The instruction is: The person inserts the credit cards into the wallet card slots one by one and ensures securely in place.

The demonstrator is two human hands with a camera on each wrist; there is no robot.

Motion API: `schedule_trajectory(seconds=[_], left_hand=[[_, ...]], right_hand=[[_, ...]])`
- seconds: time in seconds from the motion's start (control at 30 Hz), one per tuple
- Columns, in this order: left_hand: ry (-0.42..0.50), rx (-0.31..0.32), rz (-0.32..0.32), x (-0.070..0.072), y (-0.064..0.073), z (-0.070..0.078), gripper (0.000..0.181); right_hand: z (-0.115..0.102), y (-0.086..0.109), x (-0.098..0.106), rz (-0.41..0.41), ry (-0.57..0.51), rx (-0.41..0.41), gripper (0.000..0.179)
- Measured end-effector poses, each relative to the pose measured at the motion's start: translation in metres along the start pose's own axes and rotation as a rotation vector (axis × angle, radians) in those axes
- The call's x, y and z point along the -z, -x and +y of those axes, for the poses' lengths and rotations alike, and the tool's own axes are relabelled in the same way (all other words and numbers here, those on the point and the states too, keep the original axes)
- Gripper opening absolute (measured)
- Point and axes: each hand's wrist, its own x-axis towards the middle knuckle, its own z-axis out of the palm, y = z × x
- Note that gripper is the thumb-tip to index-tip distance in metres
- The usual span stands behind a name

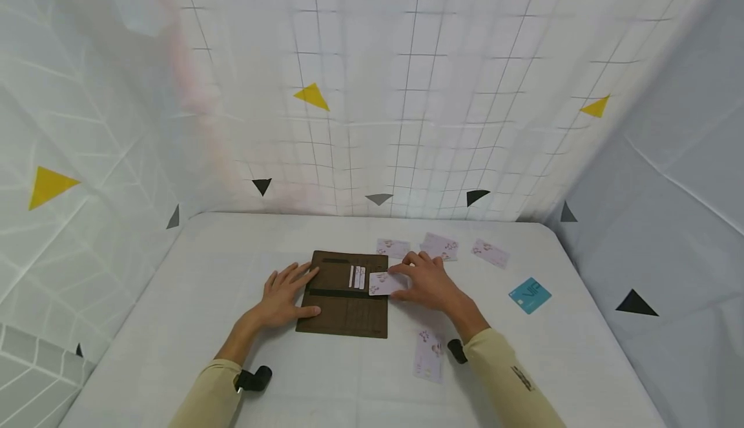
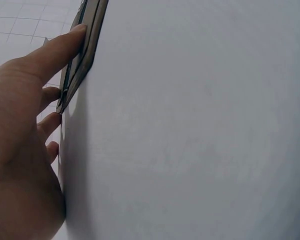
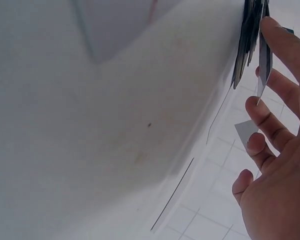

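A brown bifold wallet [image 1: 343, 319] lies spread open on the white table, with several cards [image 1: 357, 277] showing in its upper half's slots. My left hand [image 1: 283, 297] rests on the wallet's left edge, fingers spread, thumb on the lower half. In the left wrist view that thumb [image 2: 65, 47] lies over the wallet's edge [image 2: 94, 37]. Between thumb and fingers, my right hand [image 1: 427, 283] pinches a pale card with a pink floral print [image 1: 383, 283], overlapping the wallet's right side. The right wrist view shows this card [image 3: 265, 65] edge-on beside the wallet [image 3: 243, 47].
Similar floral cards lie behind the right hand: one at left [image 1: 393, 248], some overlapping in the middle [image 1: 440, 245], one at right [image 1: 490, 253]. A teal VIP card [image 1: 530, 295] is farther right. Another floral card [image 1: 429, 356] lies near the right forearm. White sheeting [image 1: 372, 124] surrounds the table.
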Motion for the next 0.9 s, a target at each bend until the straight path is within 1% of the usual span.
schedule_trajectory(seconds=[0.13, 0.33, 0.5, 0.73, 0.9], left_hand=[[0.003, -0.005, 0.005, 0.000, 0.000, 0.000, 0.089], [0.002, -0.005, 0.009, 0.000, 0.000, 0.000, 0.089], [0.011, 0.001, 0.001, 0.000, 0.000, 0.001, 0.089], [0.000, 0.002, -0.001, 0.000, 0.000, -0.001, 0.089], [0.007, -0.008, 0.006, -0.001, 0.000, -0.001, 0.089]], right_hand=[[-0.003, -0.005, 0.000, -0.012, 0.034, 0.007, 0.057], [-0.006, -0.013, -0.002, -0.027, 0.078, -0.007, 0.056], [-0.009, -0.019, -0.001, -0.019, 0.098, -0.014, 0.057], [-0.010, -0.021, -0.002, -0.013, 0.142, -0.020, 0.057], [-0.010, -0.020, 0.000, -0.037, 0.129, -0.027, 0.056]])
